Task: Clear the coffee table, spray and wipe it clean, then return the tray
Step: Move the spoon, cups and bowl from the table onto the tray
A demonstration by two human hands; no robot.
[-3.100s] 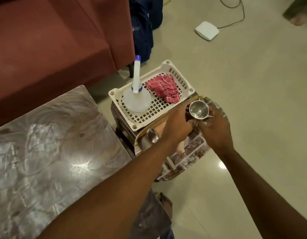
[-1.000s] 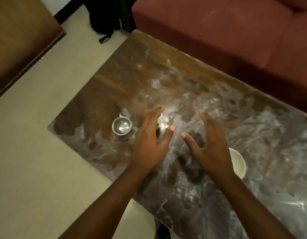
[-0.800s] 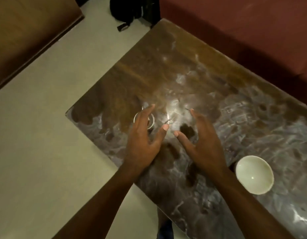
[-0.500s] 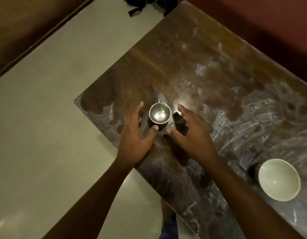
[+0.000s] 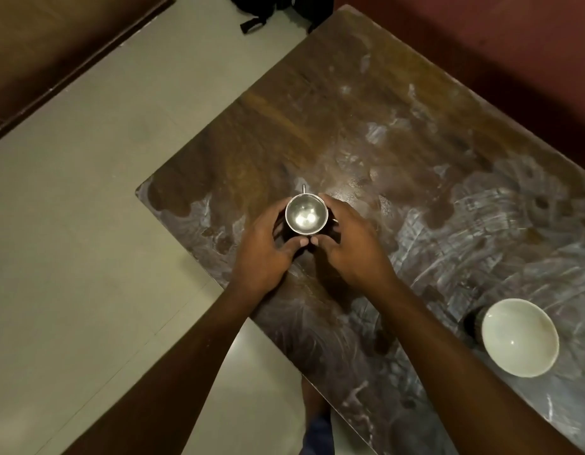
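Now both hands — left hand (image 5: 261, 254), right hand (image 5: 353, 247) — cup the steel cup (image 5: 306, 214) at mid-frame on the coffee table (image 5: 366, 126); an uneven lift could tip it.

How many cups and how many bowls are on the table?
cup: 1
bowl: 1
total: 2
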